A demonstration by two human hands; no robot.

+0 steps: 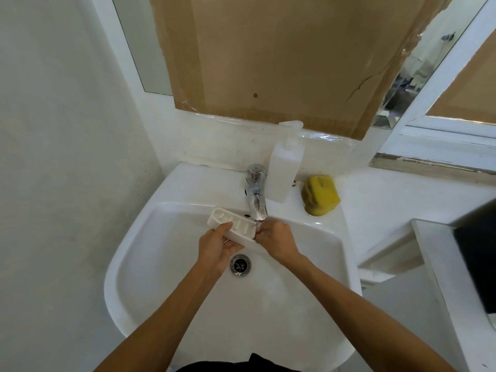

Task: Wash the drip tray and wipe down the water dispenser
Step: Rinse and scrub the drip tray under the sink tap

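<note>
Tray first: the white slotted drip tray (231, 227) sits over the basin of the white sink (139, 264), held up off the porcelain, with its long axis running from about 10 o'clock at its far end to 4 o'clock at the end under the chrome faucet (256, 200). That near end is the one that counts — it lies right below the spout, where a thin run of water seems to fall, though the stream is hard to make out.

The left hand (216, 247) cups the tray from below and along its near long edge, thumb on top and fingers closed around the underside, so it carries the weight. The right hand (277, 241) is at the tray's 4 o'clock end, fingers curled together against the short edge just under the spout; whether it pinches the tray or only rubs it I cannot tell. Both hands are touching the tray, the right one nearer the water.

The drain (241, 265) lies at 6 o'clock from the tray, between the two wrists. On the sink's rim at 2 o'clock from the tray stand a white soap pump bottle (284, 167) and, beyond it, a yellow sponge (320, 195) — nearer the right hand. I judge the washing under way, and any reach for soap or sponge would fall to the right hand while the left keeps the tray level.
</note>
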